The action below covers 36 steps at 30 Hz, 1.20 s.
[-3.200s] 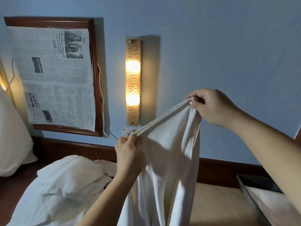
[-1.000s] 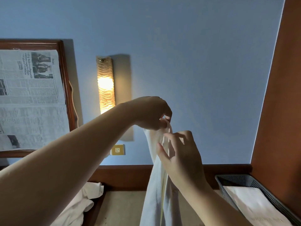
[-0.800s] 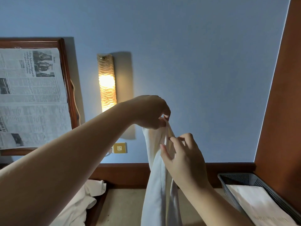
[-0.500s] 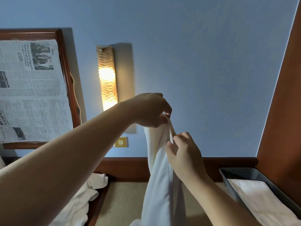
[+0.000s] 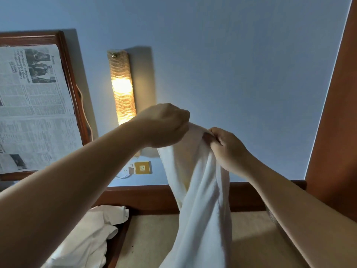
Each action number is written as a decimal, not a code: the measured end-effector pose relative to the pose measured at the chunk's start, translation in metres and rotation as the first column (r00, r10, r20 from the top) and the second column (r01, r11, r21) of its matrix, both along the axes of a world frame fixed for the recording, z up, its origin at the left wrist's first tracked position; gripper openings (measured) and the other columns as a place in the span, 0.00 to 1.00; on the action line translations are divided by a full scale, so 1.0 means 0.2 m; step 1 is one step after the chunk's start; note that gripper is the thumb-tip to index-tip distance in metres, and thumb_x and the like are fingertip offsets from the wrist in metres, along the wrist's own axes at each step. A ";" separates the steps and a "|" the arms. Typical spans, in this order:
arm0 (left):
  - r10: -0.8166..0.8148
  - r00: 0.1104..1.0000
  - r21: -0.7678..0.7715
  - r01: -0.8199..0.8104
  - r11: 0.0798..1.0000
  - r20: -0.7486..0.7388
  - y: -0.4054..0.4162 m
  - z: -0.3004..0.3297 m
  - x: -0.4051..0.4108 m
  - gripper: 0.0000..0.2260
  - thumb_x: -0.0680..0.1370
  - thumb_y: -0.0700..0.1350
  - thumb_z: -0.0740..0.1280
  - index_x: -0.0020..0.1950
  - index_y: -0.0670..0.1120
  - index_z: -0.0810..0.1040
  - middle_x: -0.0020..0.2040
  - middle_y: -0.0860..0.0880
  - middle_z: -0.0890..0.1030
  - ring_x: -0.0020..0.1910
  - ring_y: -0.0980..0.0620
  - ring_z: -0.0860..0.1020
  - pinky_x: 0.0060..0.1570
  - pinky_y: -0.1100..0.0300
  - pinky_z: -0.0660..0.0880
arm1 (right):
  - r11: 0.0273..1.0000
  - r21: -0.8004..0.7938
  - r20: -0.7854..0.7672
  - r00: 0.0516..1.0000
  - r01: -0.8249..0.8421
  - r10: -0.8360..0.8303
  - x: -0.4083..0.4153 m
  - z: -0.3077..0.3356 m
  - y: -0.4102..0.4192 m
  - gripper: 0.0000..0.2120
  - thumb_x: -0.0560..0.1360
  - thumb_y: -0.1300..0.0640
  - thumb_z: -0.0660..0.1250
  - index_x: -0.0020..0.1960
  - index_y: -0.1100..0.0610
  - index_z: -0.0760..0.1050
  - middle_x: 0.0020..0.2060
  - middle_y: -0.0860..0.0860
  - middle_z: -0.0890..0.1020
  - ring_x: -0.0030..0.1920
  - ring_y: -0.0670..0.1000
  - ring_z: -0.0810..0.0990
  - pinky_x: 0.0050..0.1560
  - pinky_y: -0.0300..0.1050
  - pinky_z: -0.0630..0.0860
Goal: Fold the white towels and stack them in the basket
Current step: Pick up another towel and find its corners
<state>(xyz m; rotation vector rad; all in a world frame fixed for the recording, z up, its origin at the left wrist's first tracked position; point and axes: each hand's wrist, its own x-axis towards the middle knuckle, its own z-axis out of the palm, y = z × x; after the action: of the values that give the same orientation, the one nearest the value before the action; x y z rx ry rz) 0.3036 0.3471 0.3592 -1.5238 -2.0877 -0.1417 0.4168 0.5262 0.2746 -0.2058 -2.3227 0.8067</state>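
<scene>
My left hand (image 5: 164, 125) is clenched on the top edge of the white towel (image 5: 201, 190), knuckles toward me, so the fingertips are hidden behind the fist. My right hand (image 5: 227, 147) pinches the same top edge just to the right, at about three o'clock from the left hand; thumb and fingers are closed on the cloth. The two hands are near each other but not touching, with a short span of hem stretched between them.

The towel hangs straight down from both grips toward six o'clock, bunched into long vertical folds, and runs out of view at the bottom edge. I cannot tell whether its lower end touches anything.

Below it lies a tan surface (image 5: 154, 238). At about seven o'clock from the hands, a loose heap of white towels (image 5: 92, 235) sits crumpled beside that surface's dark wooden edge. My right forearm covers the lower right corner, and only a sliver of something dark shows at its edge; I cannot make out what it is.

Behind everything is a blue wall (image 5: 241, 64). A lit wall lamp (image 5: 121, 88) stands upright at eleven o'clock from the left hand, with a gold wall socket (image 5: 142, 167) below it. Far left, at nine o'clock, newspaper (image 5: 32, 105) covers a wooden frame (image 5: 74, 84).
</scene>
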 end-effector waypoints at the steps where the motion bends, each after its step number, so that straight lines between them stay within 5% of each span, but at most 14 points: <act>1: 0.001 1.000 -0.045 -0.001 0.999 0.002 -0.03 0.02 0.00 0.19 0.84 0.58 0.53 0.42 0.49 0.73 0.36 0.51 0.74 0.38 0.48 0.75 0.36 0.54 0.68 | 1.000 0.018 0.042 0.999 -0.015 0.014 0.01 0.00 0.00 0.16 0.86 0.49 0.58 0.44 0.56 0.74 0.32 0.51 0.74 0.29 0.43 0.69 0.31 0.36 0.65; 3: 0.041 0.999 -0.084 -0.041 0.996 0.007 -0.08 0.04 -0.02 0.23 0.82 0.67 0.54 0.41 0.52 0.75 0.36 0.54 0.76 0.39 0.52 0.76 0.38 0.56 0.70 | 0.997 -0.004 0.030 0.997 -0.075 0.075 0.04 0.03 0.00 0.15 0.86 0.49 0.60 0.43 0.52 0.77 0.30 0.46 0.74 0.29 0.42 0.70 0.32 0.36 0.66; 7: -0.009 0.997 -0.001 0.009 1.000 0.076 -0.12 0.11 -0.10 0.14 0.81 0.65 0.64 0.50 0.56 0.82 0.38 0.59 0.79 0.40 0.60 0.76 0.43 0.57 0.74 | 0.980 0.083 0.011 0.984 -0.181 0.180 0.05 0.03 -0.03 0.17 0.83 0.47 0.66 0.38 0.52 0.73 0.28 0.44 0.70 0.28 0.43 0.68 0.31 0.39 0.64; 12: -0.133 0.972 -0.020 0.132 0.991 -0.192 -0.17 0.10 -0.21 0.14 0.82 0.63 0.63 0.49 0.55 0.80 0.40 0.57 0.80 0.41 0.52 0.79 0.41 0.56 0.75 | 0.979 -0.064 0.183 0.963 -0.191 0.200 -0.02 -0.28 0.01 0.16 0.83 0.42 0.64 0.48 0.53 0.79 0.39 0.56 0.82 0.38 0.55 0.81 0.38 0.48 0.74; 15: -0.103 0.966 0.042 0.116 0.992 -0.239 -0.25 0.06 -0.32 0.17 0.83 0.63 0.60 0.49 0.53 0.80 0.41 0.56 0.81 0.41 0.49 0.81 0.40 0.55 0.77 | 0.990 -0.092 0.365 0.921 -0.111 0.137 -0.01 -0.46 0.11 0.16 0.80 0.40 0.64 0.46 0.51 0.80 0.37 0.52 0.83 0.39 0.51 0.82 0.43 0.48 0.76; 17: -0.108 0.961 0.068 0.129 0.989 -0.254 -0.31 0.03 -0.37 0.15 0.83 0.61 0.61 0.51 0.52 0.81 0.42 0.56 0.82 0.41 0.49 0.82 0.40 0.54 0.78 | 0.997 -0.060 0.416 0.907 -0.042 0.063 -0.01 -0.47 0.19 0.16 0.80 0.40 0.67 0.44 0.51 0.81 0.35 0.48 0.83 0.38 0.47 0.83 0.41 0.44 0.76; 21: -0.117 0.965 0.074 0.138 0.988 -0.233 -0.39 -0.02 -0.50 0.10 0.84 0.55 0.64 0.53 0.51 0.80 0.42 0.55 0.81 0.38 0.50 0.80 0.39 0.50 0.80 | 0.999 0.016 0.241 0.970 0.035 -0.037 -0.01 -0.34 0.30 0.18 0.78 0.37 0.69 0.38 0.49 0.78 0.27 0.42 0.75 0.27 0.40 0.73 0.31 0.35 0.66; 26: -0.082 0.976 -0.011 0.081 0.997 -0.201 -0.44 -0.19 -0.64 0.08 0.84 0.55 0.65 0.49 0.52 0.75 0.37 0.57 0.75 0.33 0.53 0.77 0.34 0.54 0.78 | 0.947 0.321 0.570 0.802 -0.019 -0.177 -0.06 -0.34 0.37 0.21 0.77 0.34 0.70 0.45 0.53 0.79 0.37 0.44 0.80 0.37 0.44 0.78 0.44 0.45 0.74; 28: -0.032 0.984 0.058 0.043 0.997 -0.174 -0.46 -0.27 -0.69 0.10 0.84 0.55 0.63 0.47 0.52 0.73 0.36 0.57 0.73 0.31 0.52 0.74 0.32 0.58 0.72 | 0.974 0.223 0.458 0.885 -0.028 -0.079 -0.07 -0.24 0.40 0.25 0.73 0.37 0.76 0.37 0.57 0.74 0.30 0.46 0.74 0.32 0.46 0.72 0.38 0.49 0.69; 31: 0.053 0.994 0.156 -0.038 0.987 -0.096 -0.54 -0.31 -0.78 0.11 0.83 0.56 0.62 0.47 0.50 0.75 0.36 0.55 0.77 0.31 0.52 0.74 0.31 0.63 0.65 | 0.956 -0.214 0.322 0.909 -0.202 0.264 -0.03 -0.20 0.40 0.23 0.72 0.49 0.80 0.32 0.54 0.69 0.30 0.48 0.68 0.32 0.47 0.68 0.34 0.43 0.63; 33: 0.063 0.996 0.145 -0.054 0.988 -0.061 -0.58 -0.32 -0.81 0.11 0.83 0.56 0.61 0.49 0.51 0.77 0.37 0.55 0.79 0.32 0.54 0.75 0.31 0.64 0.65 | 0.938 -0.223 0.467 0.816 -0.265 0.342 -0.03 -0.24 0.38 0.19 0.74 0.49 0.79 0.33 0.54 0.74 0.30 0.47 0.71 0.32 0.46 0.70 0.36 0.41 0.66; 36: 0.023 0.999 0.141 -0.016 0.990 -0.049 -0.56 -0.35 -0.81 0.10 0.83 0.56 0.63 0.52 0.51 0.78 0.41 0.55 0.81 0.35 0.54 0.78 0.33 0.61 0.72 | 0.977 -0.005 0.587 0.790 -0.215 0.177 -0.09 -0.30 0.43 0.25 0.71 0.39 0.77 0.41 0.62 0.78 0.30 0.46 0.73 0.33 0.45 0.71 0.39 0.46 0.67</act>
<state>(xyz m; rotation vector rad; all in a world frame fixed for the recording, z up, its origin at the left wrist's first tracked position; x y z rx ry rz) 0.1418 0.2345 0.2892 -1.4086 -2.0078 -0.2361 0.3991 0.6126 0.2146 -0.2085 -2.9939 0.8562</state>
